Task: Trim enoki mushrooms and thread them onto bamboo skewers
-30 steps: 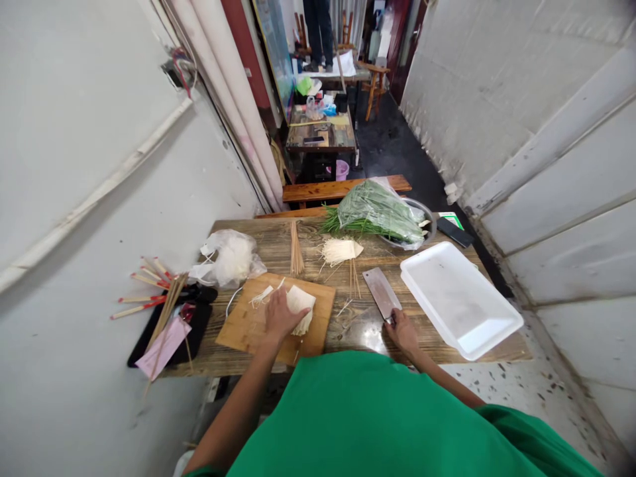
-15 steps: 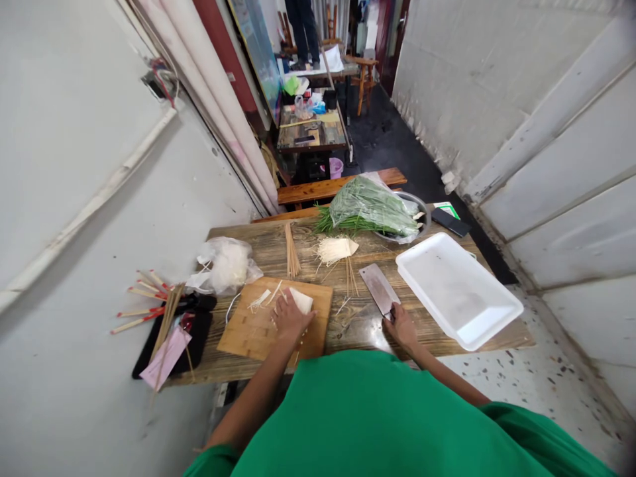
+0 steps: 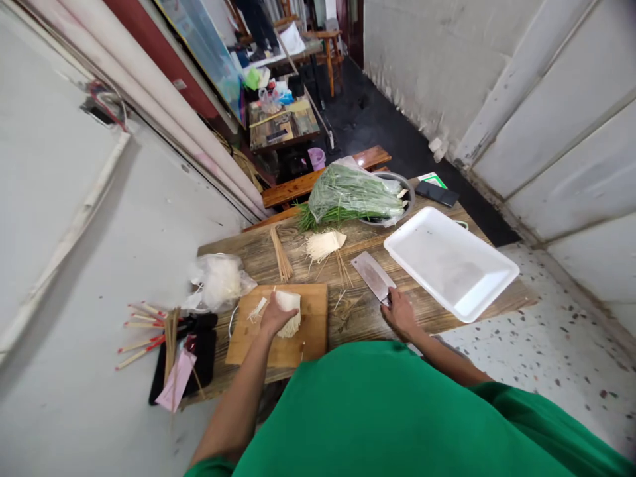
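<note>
My left hand (image 3: 274, 319) is over the wooden cutting board (image 3: 313, 338), at the left side of a pale block with a fringe of thin strands (image 3: 288, 303), like enoki mushrooms. Thumb and fingers are spread apart, with the thumb lying across the block. Some loose white strips (image 3: 257, 309) lie left of that hand. My right hand (image 3: 401, 315) is closed round the dark handle of a cleaver (image 3: 372, 275), whose blade rests flat on the table. Behind the board is a similar pale fringed bunch (image 3: 325, 245) with thin wooden skewers (image 3: 344, 268) beside it.
A white plastic tray (image 3: 450, 265) stands right of the cleaver. Greens in a clear bag (image 3: 352, 192) lean on a metal bowl (image 3: 410, 192) at the back. More skewers (image 3: 281, 254), a plastic bag (image 3: 218, 281) and a phone (image 3: 437, 193) lie on the table. A person's legs (image 3: 258, 26) show far off.
My left hand has shifted to the left side of the pale block, uncovering more of its fringe. The right hand stays at the cleaver. The whole view has tilted.
</note>
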The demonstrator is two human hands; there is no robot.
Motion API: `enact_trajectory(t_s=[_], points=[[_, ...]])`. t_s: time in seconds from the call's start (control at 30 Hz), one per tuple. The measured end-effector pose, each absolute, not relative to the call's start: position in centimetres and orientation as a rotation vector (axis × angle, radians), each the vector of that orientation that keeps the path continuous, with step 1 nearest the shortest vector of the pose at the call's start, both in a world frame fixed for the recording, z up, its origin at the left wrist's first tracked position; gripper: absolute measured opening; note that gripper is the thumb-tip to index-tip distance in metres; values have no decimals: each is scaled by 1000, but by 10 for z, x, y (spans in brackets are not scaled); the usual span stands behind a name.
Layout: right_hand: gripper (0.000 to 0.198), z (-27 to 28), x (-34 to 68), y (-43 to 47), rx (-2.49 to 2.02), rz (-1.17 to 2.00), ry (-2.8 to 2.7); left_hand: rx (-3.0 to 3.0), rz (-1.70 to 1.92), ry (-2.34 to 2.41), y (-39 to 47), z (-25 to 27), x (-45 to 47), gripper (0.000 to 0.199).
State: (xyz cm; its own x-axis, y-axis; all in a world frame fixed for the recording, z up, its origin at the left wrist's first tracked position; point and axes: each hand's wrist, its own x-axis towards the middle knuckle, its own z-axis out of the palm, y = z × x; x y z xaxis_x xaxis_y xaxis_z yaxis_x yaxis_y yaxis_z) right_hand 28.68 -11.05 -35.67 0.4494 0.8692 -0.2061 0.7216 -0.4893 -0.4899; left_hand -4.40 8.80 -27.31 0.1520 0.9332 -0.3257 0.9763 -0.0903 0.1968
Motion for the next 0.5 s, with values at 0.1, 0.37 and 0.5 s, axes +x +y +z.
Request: enact_trajectory(t_s=[0.1,0.37,0.5], points=[[58,-354,284,-108,-2375,620,-1369,2097,-168,1843,83,-272,-37,99],[63,-340,280,-101,-2411,607,-1412,2128,-5,2009,45,-289,-12,107],[60,-322,291,-121,-2391,612,-1415,2158,117,1970,26,-285,-19,89]])
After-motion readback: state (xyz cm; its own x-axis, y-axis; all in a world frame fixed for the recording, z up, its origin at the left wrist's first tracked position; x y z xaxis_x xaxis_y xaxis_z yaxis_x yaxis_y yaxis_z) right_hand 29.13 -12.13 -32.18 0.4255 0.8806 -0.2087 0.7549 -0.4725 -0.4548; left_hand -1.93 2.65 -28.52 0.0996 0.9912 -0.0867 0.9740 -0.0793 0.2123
